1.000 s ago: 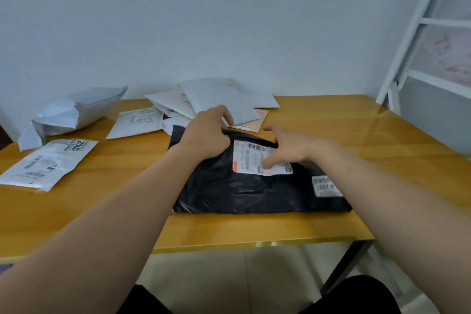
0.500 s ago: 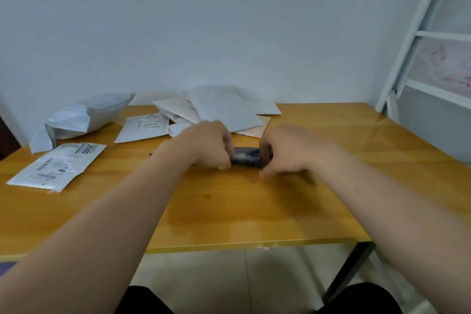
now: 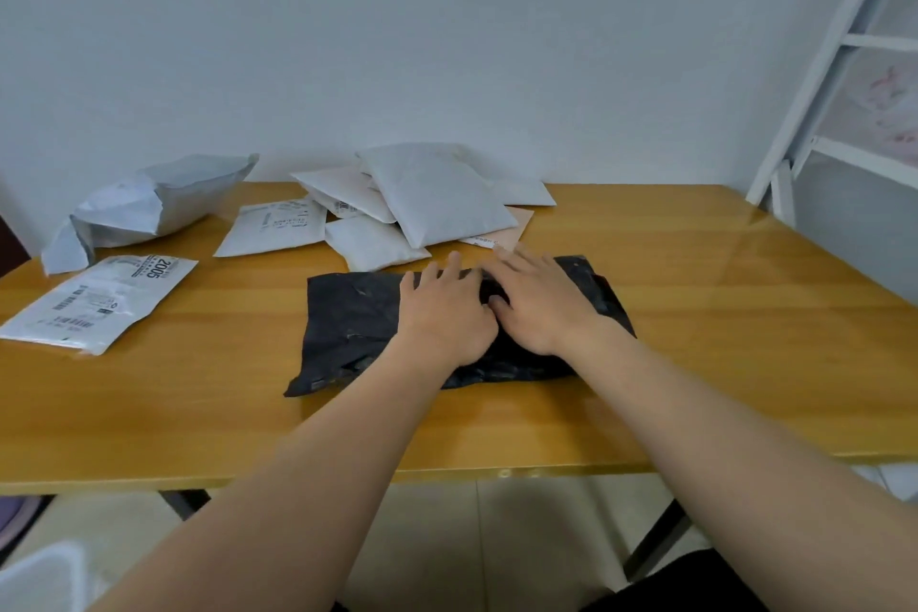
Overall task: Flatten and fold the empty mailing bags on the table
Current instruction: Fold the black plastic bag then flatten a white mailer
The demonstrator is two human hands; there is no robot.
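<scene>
A black mailing bag point(image 3: 352, 318) lies folded on the wooden table point(image 3: 198, 412), plain black side up, no label showing. My left hand point(image 3: 444, 311) and my right hand point(image 3: 539, 303) rest side by side on its middle, palms down, fingers spread and pressing flat. Neither hand grips anything. The hands and forearms hide the bag's centre.
A pile of white and pinkish mailing bags point(image 3: 427, 199) sits behind the black one near the wall. A crumpled grey bag point(image 3: 154, 204) and a flat white labelled bag point(image 3: 104, 298) lie at the left. A white metal frame point(image 3: 814, 65) stands at the right.
The black bag lay label-up a second ago, then was bunched between both hands. It now lies flat with the labels out of sight, and both palms press on it.
</scene>
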